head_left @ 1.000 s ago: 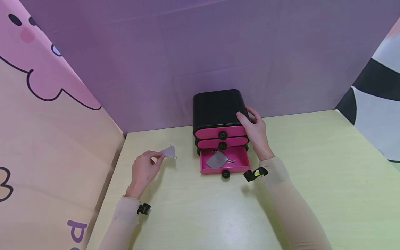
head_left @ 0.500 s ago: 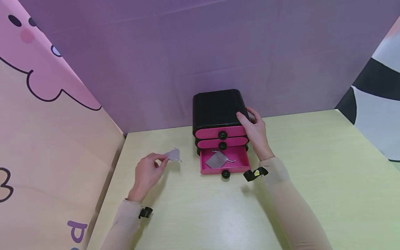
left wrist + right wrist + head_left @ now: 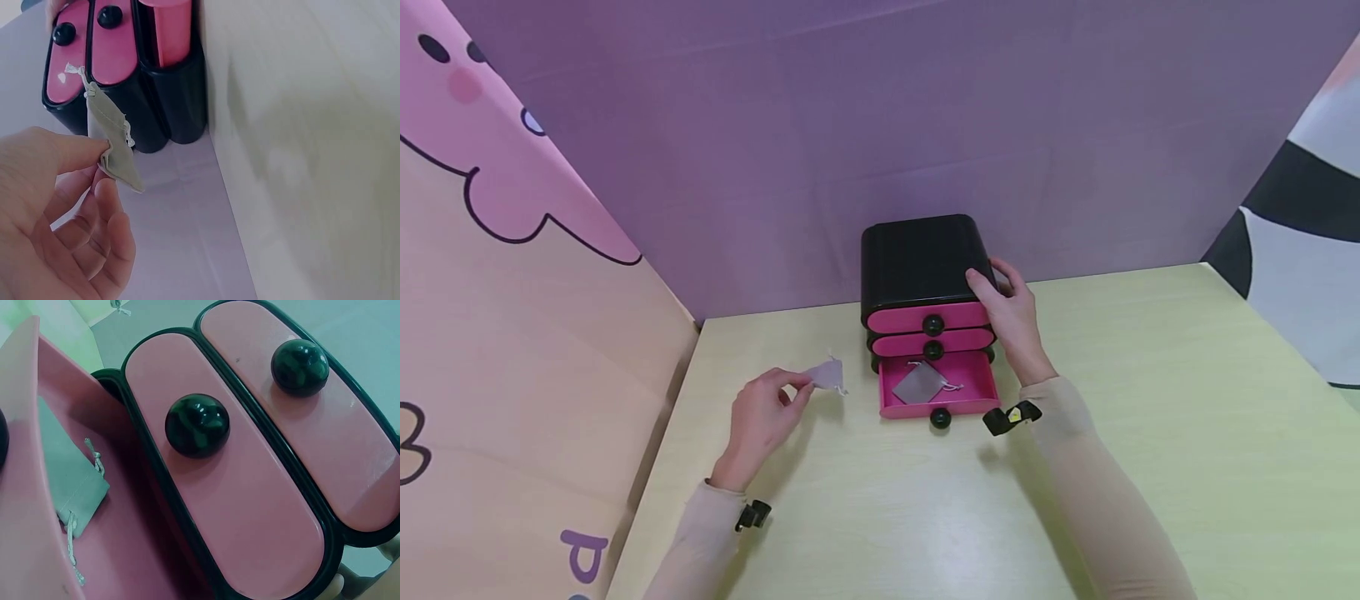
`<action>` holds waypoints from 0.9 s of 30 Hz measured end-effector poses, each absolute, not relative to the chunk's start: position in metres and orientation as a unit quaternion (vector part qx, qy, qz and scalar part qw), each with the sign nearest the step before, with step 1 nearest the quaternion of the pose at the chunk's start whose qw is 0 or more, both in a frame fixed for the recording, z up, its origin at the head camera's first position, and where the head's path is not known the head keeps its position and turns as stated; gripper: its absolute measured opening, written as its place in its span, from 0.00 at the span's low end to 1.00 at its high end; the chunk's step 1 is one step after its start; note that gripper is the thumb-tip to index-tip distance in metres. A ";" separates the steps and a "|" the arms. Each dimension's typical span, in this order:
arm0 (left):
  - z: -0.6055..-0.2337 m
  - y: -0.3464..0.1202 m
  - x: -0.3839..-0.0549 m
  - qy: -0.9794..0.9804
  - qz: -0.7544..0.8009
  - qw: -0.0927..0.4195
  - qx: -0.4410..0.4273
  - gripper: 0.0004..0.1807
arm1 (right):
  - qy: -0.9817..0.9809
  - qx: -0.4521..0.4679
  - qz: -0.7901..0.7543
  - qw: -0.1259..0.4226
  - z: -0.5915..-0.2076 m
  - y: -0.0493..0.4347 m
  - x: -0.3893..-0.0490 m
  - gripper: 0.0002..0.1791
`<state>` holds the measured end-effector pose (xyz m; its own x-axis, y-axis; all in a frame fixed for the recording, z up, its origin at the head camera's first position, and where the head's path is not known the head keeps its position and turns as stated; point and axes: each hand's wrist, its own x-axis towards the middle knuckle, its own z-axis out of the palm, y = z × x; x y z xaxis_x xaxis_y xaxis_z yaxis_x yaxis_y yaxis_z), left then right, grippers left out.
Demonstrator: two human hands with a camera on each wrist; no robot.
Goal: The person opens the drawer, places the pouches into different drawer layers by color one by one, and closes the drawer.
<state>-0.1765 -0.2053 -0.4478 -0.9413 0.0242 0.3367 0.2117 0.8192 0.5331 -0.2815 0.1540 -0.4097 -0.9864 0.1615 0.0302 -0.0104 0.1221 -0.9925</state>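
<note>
Between thumb and fingertips my left hand [image 3: 765, 425] pinches a small grey drawstring pouch [image 3: 827, 375], held above the table left of the drawer unit. Its white cords show in the left wrist view on the pouch [image 3: 110, 134]. My right hand [image 3: 1015, 321] grips the right side of the black drawer unit [image 3: 925, 258], thumb on the top edge. The bottom pink drawer [image 3: 977, 379] is pulled out. Inside it lies a second grey drawstring pouch [image 3: 919, 383], seen also in the right wrist view as a pouch [image 3: 72, 475]. The two upper drawers are closed.
Each drawer has a round black knob [image 3: 940, 418]. The unit stands on a pale wooden table [image 3: 880, 500] near the purple back wall [image 3: 820, 167]. A printed side panel [image 3: 535, 350] borders the table on the left.
My left hand has moved right with the pinched pouch, closer to the pulled-out drawer. The right hand keeps its grip on the unit, and the drawers have not moved.
</note>
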 end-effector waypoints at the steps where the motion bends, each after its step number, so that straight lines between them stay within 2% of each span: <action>1: -0.448 -0.204 -0.176 -0.940 -0.295 0.160 -0.065 0.08 | -0.747 -0.050 0.660 0.065 -0.410 0.154 -0.282 0.42; 8: -0.446 -0.197 -0.174 -0.938 -0.293 0.169 -0.082 0.07 | -0.746 -0.049 0.660 0.068 -0.409 0.153 -0.282 0.42; 27: -0.448 -0.176 -0.175 -0.936 -0.296 0.155 -0.109 0.05 | -0.746 -0.049 0.661 0.069 -0.408 0.152 -0.281 0.42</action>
